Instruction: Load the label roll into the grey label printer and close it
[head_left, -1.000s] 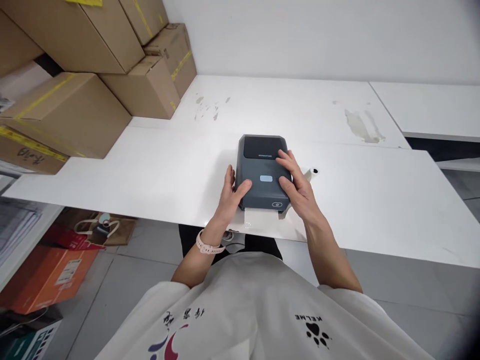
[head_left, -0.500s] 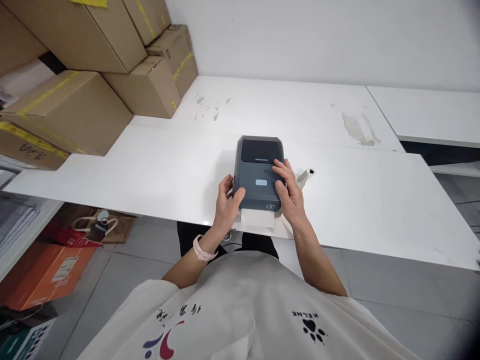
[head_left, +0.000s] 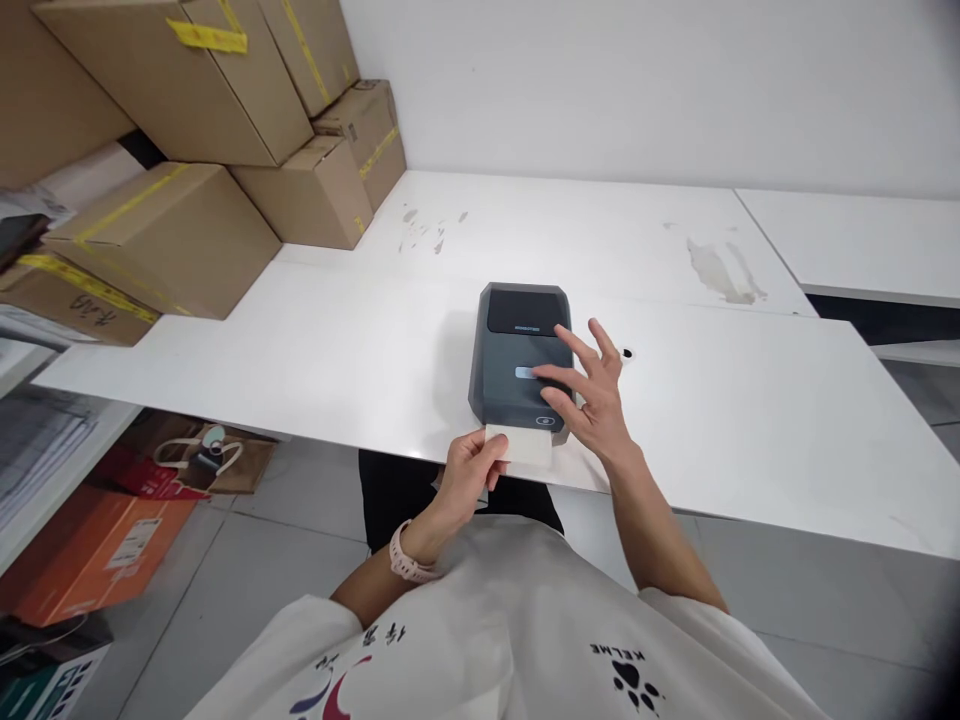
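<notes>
A dark grey label printer (head_left: 517, 400) with a black window on top stands near the front edge of the white table. From its front slot comes a strip of white label paper (head_left: 532, 447). My left hand (head_left: 471, 468) pinches the left side of that paper between thumb and fingers. Over the printer's right side is my right hand (head_left: 592, 395), its fingers spread. Its index fingertip lies at the light button (head_left: 524, 372) on the lid. Partly hidden behind the right hand is a small white roll (head_left: 628, 354) with a dark core.
Taped cardboard boxes (head_left: 172, 235) are stacked at the table's back left. The white table (head_left: 360, 330) meets a wall behind and has worn patches. Below on the left, an orange box (head_left: 97, 550) and a paper bag (head_left: 244, 465) lie on the floor.
My left hand has left the printer's side and moved down to pinch the label paper. My right hand has lifted from the printer's edge, bringing its index finger to the button.
</notes>
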